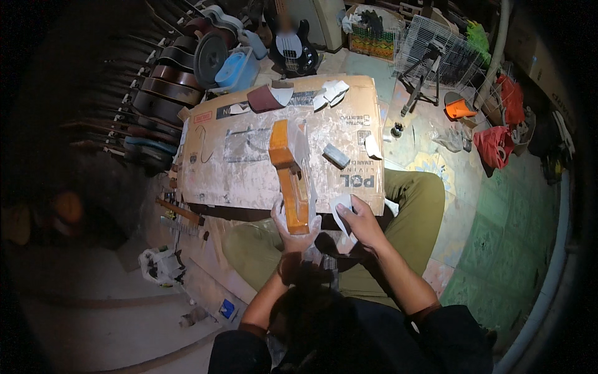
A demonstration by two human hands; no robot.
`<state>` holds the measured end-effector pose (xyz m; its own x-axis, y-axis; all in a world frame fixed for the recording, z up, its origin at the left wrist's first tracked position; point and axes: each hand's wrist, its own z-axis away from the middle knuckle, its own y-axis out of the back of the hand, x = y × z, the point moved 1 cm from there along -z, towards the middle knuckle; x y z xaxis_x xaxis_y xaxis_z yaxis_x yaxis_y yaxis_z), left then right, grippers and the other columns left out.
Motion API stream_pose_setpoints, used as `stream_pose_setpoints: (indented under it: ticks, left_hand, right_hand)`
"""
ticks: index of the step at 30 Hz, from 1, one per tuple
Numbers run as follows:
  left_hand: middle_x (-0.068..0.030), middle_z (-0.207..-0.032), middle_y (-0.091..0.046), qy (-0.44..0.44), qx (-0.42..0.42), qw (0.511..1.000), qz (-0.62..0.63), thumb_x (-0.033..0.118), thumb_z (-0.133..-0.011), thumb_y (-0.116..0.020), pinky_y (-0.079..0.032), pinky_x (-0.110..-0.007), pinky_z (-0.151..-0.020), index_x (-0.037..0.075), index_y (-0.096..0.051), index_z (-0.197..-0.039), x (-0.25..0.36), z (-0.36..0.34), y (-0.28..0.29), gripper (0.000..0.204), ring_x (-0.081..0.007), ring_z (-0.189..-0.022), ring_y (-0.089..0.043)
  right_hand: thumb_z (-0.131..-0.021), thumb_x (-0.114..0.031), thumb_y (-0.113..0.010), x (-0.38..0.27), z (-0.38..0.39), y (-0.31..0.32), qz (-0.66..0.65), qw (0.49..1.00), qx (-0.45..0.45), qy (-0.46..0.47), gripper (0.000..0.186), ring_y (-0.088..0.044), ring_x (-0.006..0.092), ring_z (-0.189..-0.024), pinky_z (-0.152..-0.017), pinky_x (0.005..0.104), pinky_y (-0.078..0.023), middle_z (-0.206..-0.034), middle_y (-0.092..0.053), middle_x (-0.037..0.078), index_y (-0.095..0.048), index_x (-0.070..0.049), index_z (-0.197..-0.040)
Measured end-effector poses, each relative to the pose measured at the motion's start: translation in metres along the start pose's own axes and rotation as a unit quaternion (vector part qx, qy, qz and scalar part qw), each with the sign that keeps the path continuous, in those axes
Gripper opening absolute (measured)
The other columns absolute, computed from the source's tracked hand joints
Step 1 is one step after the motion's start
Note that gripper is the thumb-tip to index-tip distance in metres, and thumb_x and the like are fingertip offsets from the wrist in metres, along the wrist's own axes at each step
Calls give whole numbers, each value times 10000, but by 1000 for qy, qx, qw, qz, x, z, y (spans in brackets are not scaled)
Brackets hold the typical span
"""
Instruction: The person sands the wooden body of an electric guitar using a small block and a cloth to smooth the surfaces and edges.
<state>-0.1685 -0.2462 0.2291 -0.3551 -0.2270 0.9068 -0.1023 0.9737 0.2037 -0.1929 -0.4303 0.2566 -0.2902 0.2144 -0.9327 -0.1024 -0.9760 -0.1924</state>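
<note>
My left hand [293,232] is wrapped round the near end of a glossy orange wooden piece [296,194]. It looks like an electric guitar body turned on its edge, with a cut-out in its side; its faces are mostly hidden. The far end rests on or just over a dusty cardboard sheet [212,162]; I cannot tell which. Between the thumb and fingers of my right hand [364,225] is a folded pale sheet [341,212], apparently sandpaper, apart from the wood. A small grey block [336,156] lies on the cardboard to the right of the wood.
A curled dark red sheet [265,98] and white paper scraps [332,93] lie along the cardboard's far side. Several guitars [168,84] line the left. Beyond stand a black electric guitar [291,50] and a blue tub [233,67]. A black tripod [427,75] and wire cage [445,47] are at the right.
</note>
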Motion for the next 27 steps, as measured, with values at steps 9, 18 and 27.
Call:
stream_pose_setpoints:
  ticks: [9, 18, 27]
  left_hand:
    - [-153, -1340, -442, 241, 8, 921, 305, 188, -847, -694, -398, -379, -1050, 1, -284, -1423, 40, -47, 23, 731, -232, -1208, -490]
    - [-143, -1256, -568, 155, -148, 973, 85, 105, -716, -829, -470, -337, -967, -30, -319, -1438, 34, -166, 25, 895, -201, -1130, -569]
    - [-158, -1302, -554, -24, -22, 999, 4, -6, -654, -764, -423, -361, -1036, -3, -350, -1438, 68, -134, 10, 887, -232, -1197, -545]
  right_hand:
    - [-978, -140, -574, -29, -5, -26, 30, 995, -90, 20, 261, -558, 103, -983, -908, 270, -445, -1070, -635, 53, -571, 14, -1189]
    - [-955, -219, -620, -25, 15, -32, -40, 994, -104, -1, 417, -504, 137, -1069, -955, 298, -422, -1189, -526, 119, -456, 17, -1258]
    - [-993, -180, -571, -8, 23, 2, 10, 996, -65, -65, 228, -536, 74, -873, -797, 240, -446, -983, -619, 3, -569, -12, -1147]
